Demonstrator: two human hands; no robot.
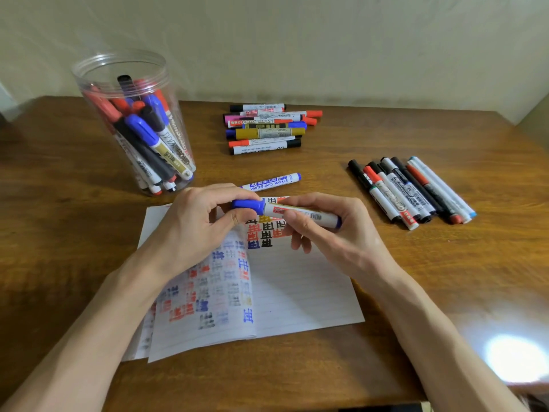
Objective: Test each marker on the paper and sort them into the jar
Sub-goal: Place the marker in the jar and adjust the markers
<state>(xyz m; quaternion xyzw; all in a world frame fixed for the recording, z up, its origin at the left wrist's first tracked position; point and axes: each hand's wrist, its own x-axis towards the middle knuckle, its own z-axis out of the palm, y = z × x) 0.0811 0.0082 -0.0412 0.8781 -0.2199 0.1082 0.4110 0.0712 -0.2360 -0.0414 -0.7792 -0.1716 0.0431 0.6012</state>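
Now both hands are holding a blue marker (292,214) above the paper (297,289): left hand (197,224) pinching its cap, right hand (323,227) pinching the barrel. It looks light, stiff, smooth.

Looks like a plain room in a home or a small office; cannot tell which. Shows a varnished brown wooden table (59,203) set against a bare cream wall (326,40). Holds a clear plastic jar (154,63) packed with whiteboard markers, a heap of markers (267,129) near the wall and a neat row of markers (410,191) to the right. Carries sheets of lined paper (297,292) covered in red, blue and black test characters. Catches a bright patch of glare (517,361) on the varnish at the near right corner.
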